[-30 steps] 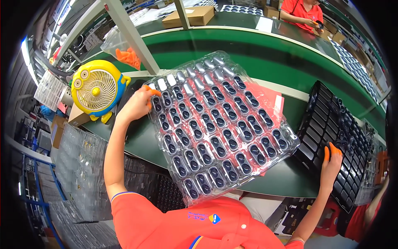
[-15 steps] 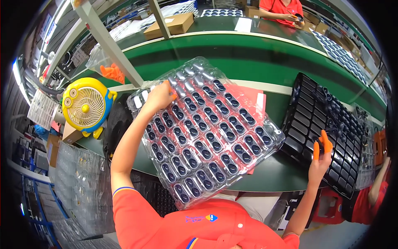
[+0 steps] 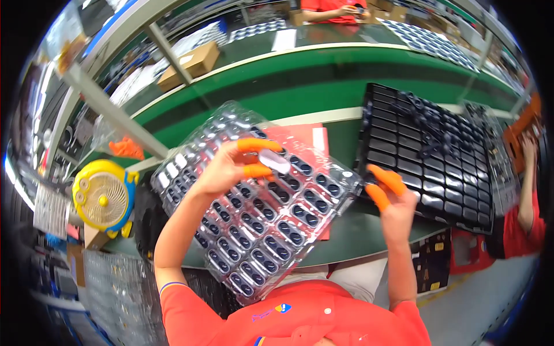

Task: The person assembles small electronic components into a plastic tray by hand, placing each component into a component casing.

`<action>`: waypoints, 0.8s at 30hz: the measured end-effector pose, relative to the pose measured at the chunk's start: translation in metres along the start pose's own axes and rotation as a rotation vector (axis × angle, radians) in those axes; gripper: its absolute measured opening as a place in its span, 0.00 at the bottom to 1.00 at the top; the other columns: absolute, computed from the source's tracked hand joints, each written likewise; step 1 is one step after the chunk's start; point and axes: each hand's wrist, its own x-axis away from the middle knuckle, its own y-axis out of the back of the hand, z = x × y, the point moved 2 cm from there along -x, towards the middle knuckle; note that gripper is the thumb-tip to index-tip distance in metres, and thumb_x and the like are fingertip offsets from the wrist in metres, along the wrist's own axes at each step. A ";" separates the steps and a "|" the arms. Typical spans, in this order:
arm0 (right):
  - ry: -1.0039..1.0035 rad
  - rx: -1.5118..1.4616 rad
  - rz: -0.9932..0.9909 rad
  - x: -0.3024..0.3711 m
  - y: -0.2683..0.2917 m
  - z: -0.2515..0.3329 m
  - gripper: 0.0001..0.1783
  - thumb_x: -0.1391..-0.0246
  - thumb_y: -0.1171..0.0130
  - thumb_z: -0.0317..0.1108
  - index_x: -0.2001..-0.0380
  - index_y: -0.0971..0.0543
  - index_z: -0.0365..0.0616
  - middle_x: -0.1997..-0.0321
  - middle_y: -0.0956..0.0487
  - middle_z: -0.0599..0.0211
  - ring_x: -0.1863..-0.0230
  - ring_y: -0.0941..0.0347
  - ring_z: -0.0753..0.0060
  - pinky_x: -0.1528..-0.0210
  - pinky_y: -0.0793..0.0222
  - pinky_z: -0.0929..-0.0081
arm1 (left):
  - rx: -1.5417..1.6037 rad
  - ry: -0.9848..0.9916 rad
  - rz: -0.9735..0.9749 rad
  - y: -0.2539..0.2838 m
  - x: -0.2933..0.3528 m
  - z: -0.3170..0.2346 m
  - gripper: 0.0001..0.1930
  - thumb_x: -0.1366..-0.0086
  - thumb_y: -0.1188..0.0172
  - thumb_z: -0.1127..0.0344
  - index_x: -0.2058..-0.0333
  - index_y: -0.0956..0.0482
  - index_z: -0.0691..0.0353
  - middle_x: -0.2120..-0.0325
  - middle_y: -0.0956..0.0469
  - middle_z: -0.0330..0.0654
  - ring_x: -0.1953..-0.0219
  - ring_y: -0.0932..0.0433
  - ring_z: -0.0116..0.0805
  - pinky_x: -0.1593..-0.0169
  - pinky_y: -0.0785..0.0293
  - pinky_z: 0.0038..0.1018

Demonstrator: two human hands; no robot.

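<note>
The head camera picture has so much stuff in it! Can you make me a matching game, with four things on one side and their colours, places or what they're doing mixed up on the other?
Things:
1. fan
2. cardboard box
3. clear tray
4. left hand

Clues:
A. has many small dark pieces in its slots
B. pinches a pale oval piece
C. yellow and blue
D. brown, on the far bench

Right pairs: 1-C, 2-D, 3-A, 4-B

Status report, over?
Left hand pinching pale oval piece over clear tray. Right hand near black tray, grip unclear. Loose dark parts clutter that tray.
</note>
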 end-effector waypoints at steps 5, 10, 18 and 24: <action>-0.029 -0.184 0.002 -0.004 -0.015 0.001 0.17 0.53 0.43 0.17 0.57 0.24 0.36 0.68 0.28 0.72 0.70 0.32 0.85 0.71 0.38 0.87 | 0.186 -0.023 0.266 -0.077 -0.034 0.008 0.19 0.46 0.43 0.80 0.54 0.27 0.65 0.60 0.24 0.47 0.60 0.22 0.36 0.57 0.25 0.27; 0.059 -0.139 -0.109 -0.001 0.004 0.000 0.15 0.54 0.41 0.19 0.59 0.23 0.36 0.68 0.28 0.72 0.71 0.32 0.84 0.70 0.38 0.88 | 0.315 0.049 0.377 -0.114 -0.051 0.009 0.20 0.45 0.43 0.79 0.52 0.30 0.67 0.59 0.25 0.48 0.60 0.22 0.40 0.56 0.25 0.29; 0.130 0.070 -0.109 0.005 0.016 0.003 0.13 0.57 0.39 0.19 0.64 0.21 0.37 0.68 0.27 0.71 0.70 0.31 0.82 0.69 0.38 0.86 | 0.346 -0.018 0.420 -0.128 -0.054 0.014 0.21 0.43 0.43 0.77 0.50 0.33 0.70 0.59 0.25 0.49 0.59 0.22 0.42 0.56 0.24 0.30; 0.333 0.238 -0.103 0.007 0.016 0.008 0.12 0.60 0.38 0.18 0.67 0.19 0.38 0.69 0.27 0.69 0.69 0.31 0.78 0.68 0.35 0.83 | 0.330 -0.174 0.432 -0.130 -0.049 0.015 0.20 0.42 0.45 0.79 0.49 0.34 0.72 0.57 0.27 0.50 0.58 0.23 0.40 0.52 0.26 0.29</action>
